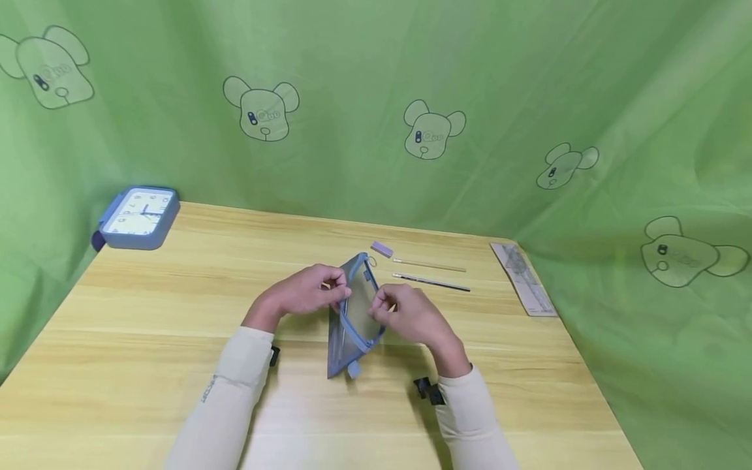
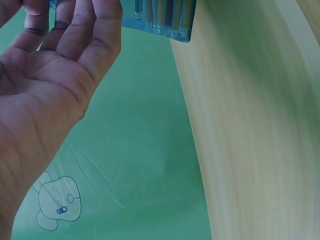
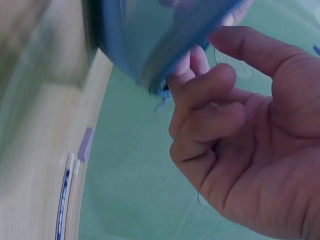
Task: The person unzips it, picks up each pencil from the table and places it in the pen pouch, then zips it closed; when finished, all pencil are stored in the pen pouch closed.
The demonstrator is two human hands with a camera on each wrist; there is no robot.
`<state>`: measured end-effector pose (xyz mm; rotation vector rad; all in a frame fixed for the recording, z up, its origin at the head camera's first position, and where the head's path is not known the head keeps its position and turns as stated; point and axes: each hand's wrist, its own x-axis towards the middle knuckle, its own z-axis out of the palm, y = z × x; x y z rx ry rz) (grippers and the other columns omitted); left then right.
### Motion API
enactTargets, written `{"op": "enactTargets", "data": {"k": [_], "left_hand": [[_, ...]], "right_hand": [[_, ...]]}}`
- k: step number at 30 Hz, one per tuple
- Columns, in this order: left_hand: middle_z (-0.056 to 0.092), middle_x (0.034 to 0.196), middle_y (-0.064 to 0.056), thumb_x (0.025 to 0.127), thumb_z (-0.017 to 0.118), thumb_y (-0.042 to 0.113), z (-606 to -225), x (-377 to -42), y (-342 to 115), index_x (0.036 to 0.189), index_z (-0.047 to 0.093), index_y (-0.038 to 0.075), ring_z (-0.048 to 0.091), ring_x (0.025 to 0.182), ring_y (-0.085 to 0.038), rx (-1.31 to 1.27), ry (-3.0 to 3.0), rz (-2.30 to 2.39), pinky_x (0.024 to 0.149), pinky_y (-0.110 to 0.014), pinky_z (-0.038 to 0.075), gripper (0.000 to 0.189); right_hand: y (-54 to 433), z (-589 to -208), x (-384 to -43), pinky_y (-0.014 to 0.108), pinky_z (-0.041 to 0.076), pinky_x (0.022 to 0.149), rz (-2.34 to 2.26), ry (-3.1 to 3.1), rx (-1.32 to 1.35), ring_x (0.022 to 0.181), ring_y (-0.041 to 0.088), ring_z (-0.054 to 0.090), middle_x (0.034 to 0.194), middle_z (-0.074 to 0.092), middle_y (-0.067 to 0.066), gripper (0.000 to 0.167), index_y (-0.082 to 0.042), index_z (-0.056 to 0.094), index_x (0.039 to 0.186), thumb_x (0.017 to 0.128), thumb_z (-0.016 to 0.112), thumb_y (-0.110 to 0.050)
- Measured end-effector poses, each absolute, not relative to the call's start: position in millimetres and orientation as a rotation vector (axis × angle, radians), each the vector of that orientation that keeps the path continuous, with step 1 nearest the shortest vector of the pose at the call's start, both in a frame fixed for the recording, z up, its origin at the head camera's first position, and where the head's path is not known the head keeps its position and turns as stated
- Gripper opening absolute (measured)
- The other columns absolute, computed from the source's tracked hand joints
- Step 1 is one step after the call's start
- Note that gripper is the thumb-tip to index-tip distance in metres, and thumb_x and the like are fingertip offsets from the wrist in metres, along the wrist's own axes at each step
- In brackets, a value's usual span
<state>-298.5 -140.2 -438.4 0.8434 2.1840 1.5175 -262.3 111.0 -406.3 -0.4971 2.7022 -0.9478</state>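
Note:
A blue see-through zip pencil pouch (image 1: pixel 337 346) is held up over the middle of the table, its zipped mouth spread wide. My left hand (image 1: pixel 308 289) pinches the left edge of the mouth between thumb and fingers. On the opposite edge, my right hand (image 1: pixel 411 314) grips the rim with thumb and forefinger. Several slim pen-like sticks show through the lower part of the pouch (image 2: pixel 172 17) in the left wrist view. From the right wrist, the blue zipper edge of the pouch (image 3: pixel 135 55) runs up to the fingertips, with the other fingers curled beneath.
Beyond the pouch lie a purple eraser (image 1: pixel 382 249), a wooden pencil (image 1: pixel 431 265) and a dark pencil (image 1: pixel 433 282). A flat pack of clear rulers (image 1: pixel 524 279) sits along the right edge. At the back left corner is a blue clock (image 1: pixel 140 219). Green curtain (image 1: pixel 352 111) surrounds the table.

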Motion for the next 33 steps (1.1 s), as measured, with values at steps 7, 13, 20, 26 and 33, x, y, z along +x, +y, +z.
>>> {"op": "enactTargets", "data": {"k": [7,13,20,26,33], "left_hand": [[0.068,0.096,-0.008,0.109,0.059,0.013,-437.7,-299.6,-144.9,0.093,0.060,0.006,0.071,0.090,-0.024,0.841,2.241,1.489,0.082,-0.033,0.057,0.018],[0.068,0.096,-0.008,0.109,0.060,0.014,-436.9,-299.0,-146.3,0.093,0.061,0.006,0.071,0.090,-0.024,0.827,2.257,1.483,0.082,-0.034,0.056,0.019],[0.068,0.096,-0.007,0.109,0.060,0.015,-439.5,-300.3,-147.5,0.093,0.062,0.007,0.071,0.092,-0.026,0.810,2.262,1.481,0.084,-0.037,0.059,0.018],[0.067,0.095,-0.007,0.109,0.059,0.014,-440.3,-299.4,-150.1,0.093,0.061,0.006,0.070,0.090,-0.021,0.815,2.262,1.476,0.083,-0.035,0.058,0.018],[0.066,0.095,-0.007,0.110,0.059,0.014,-438.5,-299.0,-148.1,0.093,0.061,0.005,0.069,0.089,-0.018,0.832,2.235,1.494,0.088,-0.044,0.061,0.019]], "right_hand": [[160.8,-402.4,-278.5,0.029,0.057,0.077,-1.123,2.630,-0.388,0.090,0.020,0.064,0.104,0.072,0.013,0.014,0.001,0.072,0.110,0.105,0.063,-0.010],[219.8,-407.8,-289.3,0.031,0.056,0.077,-1.193,2.612,-0.137,0.097,0.026,0.064,0.117,0.068,0.014,0.031,0.003,0.064,0.127,0.111,0.060,-0.022],[280.9,-425.5,-294.3,0.043,0.059,0.107,-1.323,2.552,0.145,0.140,0.044,0.056,0.164,0.041,0.030,0.060,0.002,0.035,0.162,0.114,0.052,-0.030],[311.9,-442.8,-296.6,0.032,0.062,0.102,-1.527,2.350,0.302,0.156,0.048,0.037,0.179,-0.003,0.026,0.083,-0.006,0.001,0.172,0.114,0.053,-0.033],[327.4,-455.0,-300.5,0.029,0.062,0.100,-1.630,2.248,0.255,0.142,0.030,0.059,0.180,-0.003,0.023,0.089,-0.009,-0.007,0.172,0.114,0.054,-0.036]]}}
